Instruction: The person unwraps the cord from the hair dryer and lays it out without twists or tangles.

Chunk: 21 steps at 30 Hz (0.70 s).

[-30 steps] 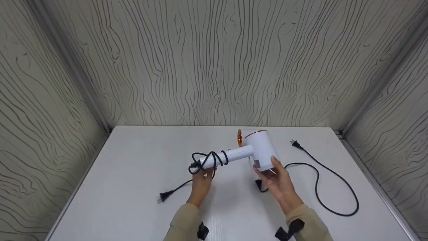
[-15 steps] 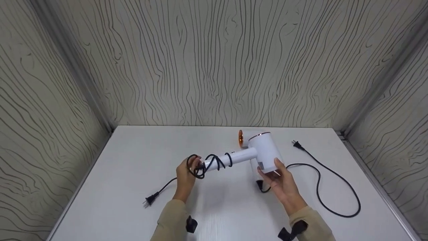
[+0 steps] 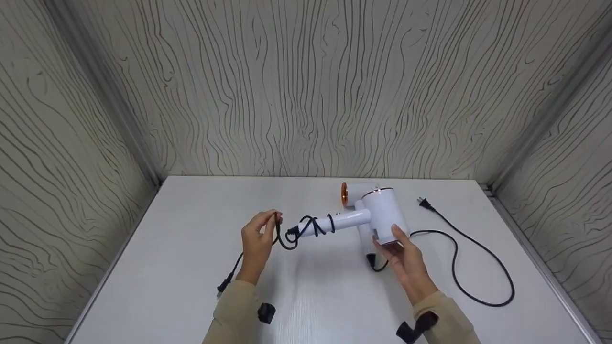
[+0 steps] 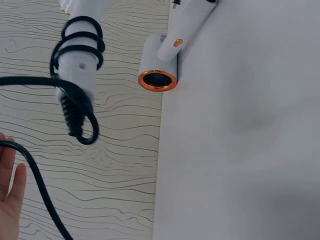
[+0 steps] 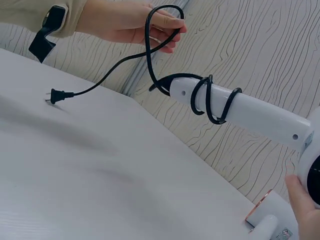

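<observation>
Wavy-grained wall (image 3: 287,86) past the far edge of a smooth white table (image 3: 201,215). Held above it, well inside both side edges, glossy white hair dryer (image 3: 388,215); behind, nearer the far edge, orange-rimmed second dryer (image 3: 361,192). Gripping the held cylinder's end, curled right hand (image 3: 409,265); pinching looped black cord (image 4: 30,81), left hand (image 3: 257,241).

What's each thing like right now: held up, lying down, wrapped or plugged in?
Raised white hair dryer with a round barrel: held above the white table, tilted.
Its black cord: partly wound round the handle, one loop held away.
Its black two-pin plug: unplugged.
Second white hair dryer with an orange-rimmed end: lying on the table.
Second black cord: unwound, curving across the table.
Second black plug: unplugged.
</observation>
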Each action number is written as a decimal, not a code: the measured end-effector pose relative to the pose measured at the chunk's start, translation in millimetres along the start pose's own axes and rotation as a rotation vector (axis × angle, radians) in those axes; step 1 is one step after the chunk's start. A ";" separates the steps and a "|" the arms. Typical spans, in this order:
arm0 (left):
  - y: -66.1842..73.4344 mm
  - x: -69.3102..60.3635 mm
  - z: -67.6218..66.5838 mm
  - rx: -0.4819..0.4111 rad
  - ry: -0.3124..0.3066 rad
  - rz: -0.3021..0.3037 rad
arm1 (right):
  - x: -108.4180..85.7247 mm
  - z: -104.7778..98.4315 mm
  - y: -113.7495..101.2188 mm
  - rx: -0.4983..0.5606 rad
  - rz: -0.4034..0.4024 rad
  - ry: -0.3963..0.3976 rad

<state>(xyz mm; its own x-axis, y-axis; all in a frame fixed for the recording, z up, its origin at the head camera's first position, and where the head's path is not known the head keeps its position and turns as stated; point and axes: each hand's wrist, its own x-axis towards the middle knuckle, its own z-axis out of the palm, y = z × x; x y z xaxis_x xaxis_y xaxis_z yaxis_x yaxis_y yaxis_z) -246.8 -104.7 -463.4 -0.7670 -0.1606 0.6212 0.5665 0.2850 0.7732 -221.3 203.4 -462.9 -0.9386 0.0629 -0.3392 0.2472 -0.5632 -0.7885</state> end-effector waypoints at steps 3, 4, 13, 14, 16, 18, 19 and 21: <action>6.2 -2.2 0.6 0.005 -0.036 0.047 | -0.1 0.5 1.1 0.037 0.002 0.015; 7.6 -3.5 0.9 0.014 -0.052 0.064 | 0.0 0.7 1.1 0.052 0.001 0.019; 13.7 -25.4 8.6 0.014 -0.220 0.162 | 3.7 5.0 -9.5 0.149 -0.020 0.055; 14.4 -28.6 10.1 0.015 -0.243 0.166 | 4.0 5.2 -10.8 0.160 -0.022 0.056; 15.3 -35.5 13.0 0.030 -0.292 0.185 | 4.0 5.5 -12.6 0.184 -0.028 0.057; 15.8 -42.6 16.4 0.053 -0.345 0.206 | 3.8 5.7 -13.7 0.203 -0.039 0.054; 16.4 -46.2 17.9 0.063 -0.375 0.211 | 3.7 5.5 -14.0 0.207 -0.046 0.052; 17.3 -53.6 21.2 0.103 -0.430 0.222 | 3.7 4.8 -14.6 0.227 -0.057 0.046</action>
<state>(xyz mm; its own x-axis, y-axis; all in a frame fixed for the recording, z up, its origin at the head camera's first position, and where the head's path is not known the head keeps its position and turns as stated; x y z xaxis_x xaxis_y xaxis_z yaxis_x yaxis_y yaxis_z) -202.2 -71.1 -486.0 -0.6985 0.3126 0.6438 0.7141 0.3633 0.5984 -229.6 208.0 -450.1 -0.9361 0.1348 -0.3249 0.1287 -0.7284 -0.6729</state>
